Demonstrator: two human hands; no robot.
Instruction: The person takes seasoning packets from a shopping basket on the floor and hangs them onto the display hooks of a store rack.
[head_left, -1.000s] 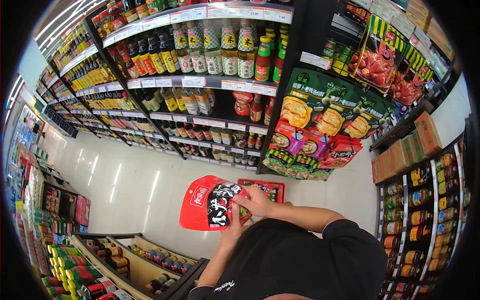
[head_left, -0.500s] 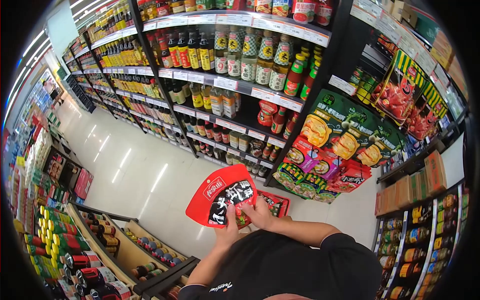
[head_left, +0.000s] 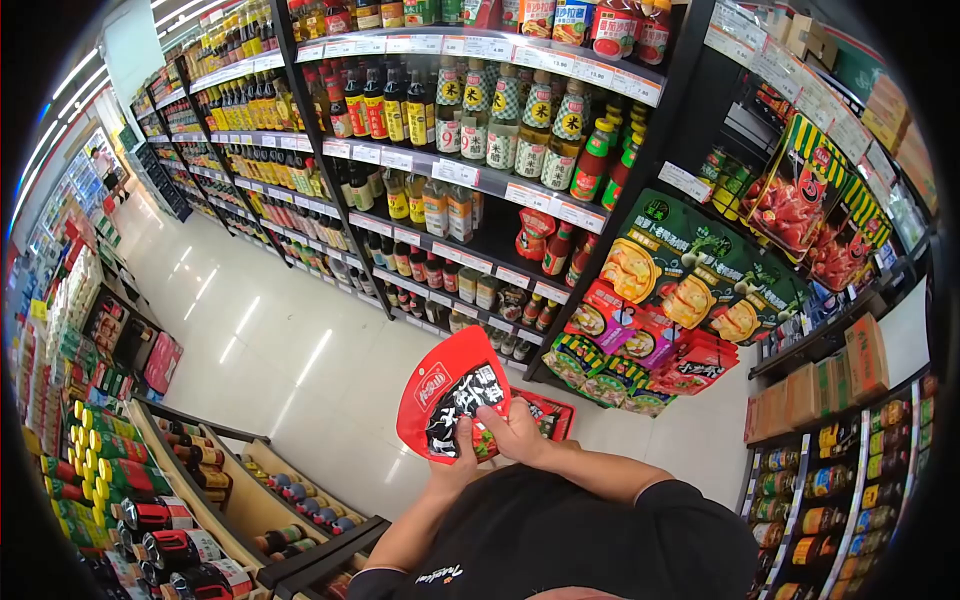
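Observation:
In front of my body I hold up a red seasoning packet, with a black band and large white lettering across it. My left hand grips its lower edge, thumb on the front face. On the right side, my right hand pinches the packet with its thumb on the front. The fingers of both hands are mostly hidden behind it. Partly covered by my right hand and the packet, another red package or red-edged box shows lower down; I cannot tell which it is.
Ahead stands a black shelf rack of bottled sauces and vinegars. Hanging soup-base packets cover the rack end at right. Jars line the lower right shelves. A wooden bin with bottles stands at left, beside the tiled aisle floor.
The packet and both hands have shifted slightly right in the view, and the packet has tilted a little. Both hands keep their grip.

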